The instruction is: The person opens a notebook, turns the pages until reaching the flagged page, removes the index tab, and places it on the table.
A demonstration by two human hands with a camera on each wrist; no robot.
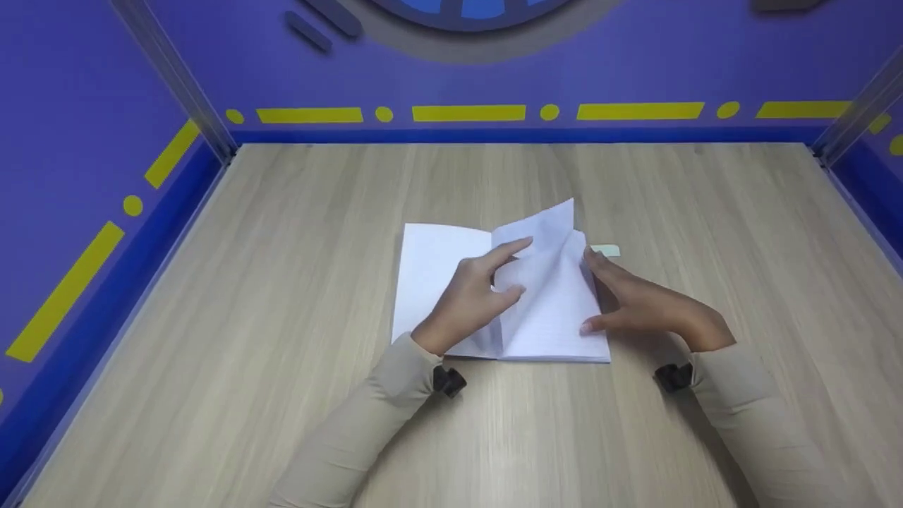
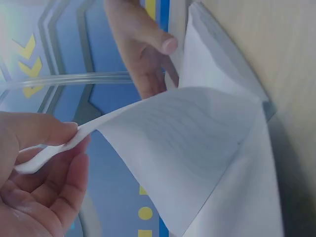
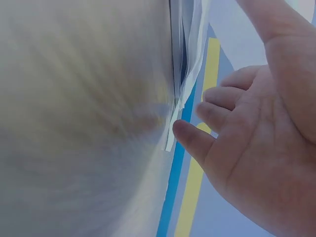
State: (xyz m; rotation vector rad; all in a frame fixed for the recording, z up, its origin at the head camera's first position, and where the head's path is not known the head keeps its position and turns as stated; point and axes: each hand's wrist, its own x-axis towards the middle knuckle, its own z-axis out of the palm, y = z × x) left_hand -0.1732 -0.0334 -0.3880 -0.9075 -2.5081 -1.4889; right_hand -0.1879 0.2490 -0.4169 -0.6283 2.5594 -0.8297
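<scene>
Notebook open, mid-frame in head view. Left hand pinching lifted page; right hand loosely spread by right edge, near pale tab. Best: light pinch, smooth leftward arc, no creasing; right hand steadying lower pages.

Your left sleeve and right sleeve are of plain beige cloth, long, lightly creased and narrowing toward the wrist. Beside their ends you wear a left wrist camera and a right wrist camera, both small, black and blocky in outline. Your left hand and right hand are bare.
</scene>
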